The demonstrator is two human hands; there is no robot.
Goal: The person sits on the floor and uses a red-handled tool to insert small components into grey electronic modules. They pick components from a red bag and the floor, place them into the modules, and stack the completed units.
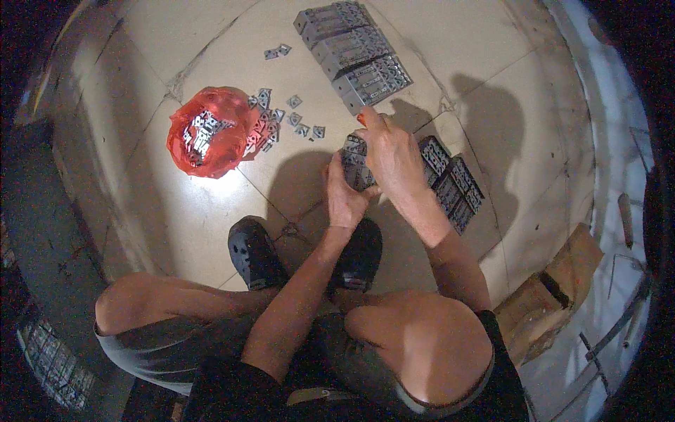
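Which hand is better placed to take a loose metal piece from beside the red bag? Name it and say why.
Left, probably: the left hand is nearer the loose metal pieces, though it steadies the grey part. The right hand is farther off and holds an orange-red item.

Dim, grainy fisheye view, dark curved rim, floor glare, broad shadows.

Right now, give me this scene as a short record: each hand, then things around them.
Left hand: holding a grey patterned metal part
Right hand: over that part, gripping a small orange-red object, mostly hidden
Left side: crumpled red plastic bag containing small silvery metal pieces
Beside bag: loose small silvery plates
Far side: grey rectangular blocks
Right side: dark rectangular blocks
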